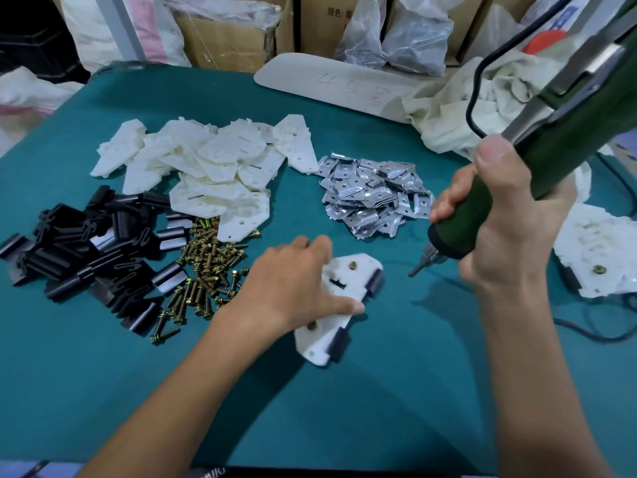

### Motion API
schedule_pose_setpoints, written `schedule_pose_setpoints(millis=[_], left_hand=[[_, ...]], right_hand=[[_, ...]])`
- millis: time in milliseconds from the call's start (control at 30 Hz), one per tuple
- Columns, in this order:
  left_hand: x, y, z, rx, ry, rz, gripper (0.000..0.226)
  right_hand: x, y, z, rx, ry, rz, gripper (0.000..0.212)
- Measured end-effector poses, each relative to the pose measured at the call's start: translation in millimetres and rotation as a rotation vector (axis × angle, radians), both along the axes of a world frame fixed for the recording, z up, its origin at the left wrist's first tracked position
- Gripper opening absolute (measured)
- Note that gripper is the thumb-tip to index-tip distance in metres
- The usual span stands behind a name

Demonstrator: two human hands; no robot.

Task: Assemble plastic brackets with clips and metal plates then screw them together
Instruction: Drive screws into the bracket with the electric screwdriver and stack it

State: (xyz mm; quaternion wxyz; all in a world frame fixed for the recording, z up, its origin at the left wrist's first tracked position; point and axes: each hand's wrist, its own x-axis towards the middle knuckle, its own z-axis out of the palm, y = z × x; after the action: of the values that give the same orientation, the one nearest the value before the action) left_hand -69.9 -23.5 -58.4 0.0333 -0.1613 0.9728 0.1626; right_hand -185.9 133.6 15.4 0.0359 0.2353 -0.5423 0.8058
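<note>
A white plastic bracket (pixel 348 281) lies on the green table (pixel 396 374), with two black clips on its right edge and two brass screws set in it. My left hand (pixel 293 284) presses down on its left side, thumb across the middle. My right hand (pixel 499 229) grips a green electric screwdriver (pixel 458 232), tilted, its bit just above the table to the right of the bracket. Loose parts lie beyond: white brackets (pixel 213 167), black clips (pixel 93 250), brass screws (pixel 203 270) and metal plates (pixel 375 194).
Finished brackets (pixel 596 257) are stacked at the right edge. A black cable (pixel 593 331) trails across the table on the right. A cream cloth (pixel 482 98) and a white board (pixel 331 84) lie at the back, with cardboard boxes and plastic bags behind.
</note>
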Motion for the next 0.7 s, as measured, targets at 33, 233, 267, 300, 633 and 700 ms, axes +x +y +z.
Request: schedule_pose_setpoints(millis=[33,233,267,300,633,700], left_hand=[[1.0,1.8,1.3,-0.124,0.015,0.070,0.067],[10.6,3.3,-1.7,-0.106,0.169,0.112,0.069],[11.3,5.0,-1.8,-0.029,0.151,0.080,0.075],[11.8,8.1,-2.4,0.035,0.106,0.046,0.085],[9.6,8.2,-22.9,0.111,0.088,-0.205,0.099],[7.4,13.3,-29.0,0.097,0.101,-0.200,0.103]], right_hand=[[-0.3,1.6,0.6,0.003,0.000,-0.007,0.029],[0.9,5.3,-0.2,0.002,-0.011,-0.015,0.026],[1.4,4.5,-0.8,0.003,-0.018,-0.019,0.027],[2.1,3.4,-1.8,0.004,-0.024,-0.024,0.029],[0.5,-6.6,-14.0,0.004,-0.025,-0.032,0.027],[0.8,-9.3,-18.1,0.009,-0.031,-0.030,0.029]])
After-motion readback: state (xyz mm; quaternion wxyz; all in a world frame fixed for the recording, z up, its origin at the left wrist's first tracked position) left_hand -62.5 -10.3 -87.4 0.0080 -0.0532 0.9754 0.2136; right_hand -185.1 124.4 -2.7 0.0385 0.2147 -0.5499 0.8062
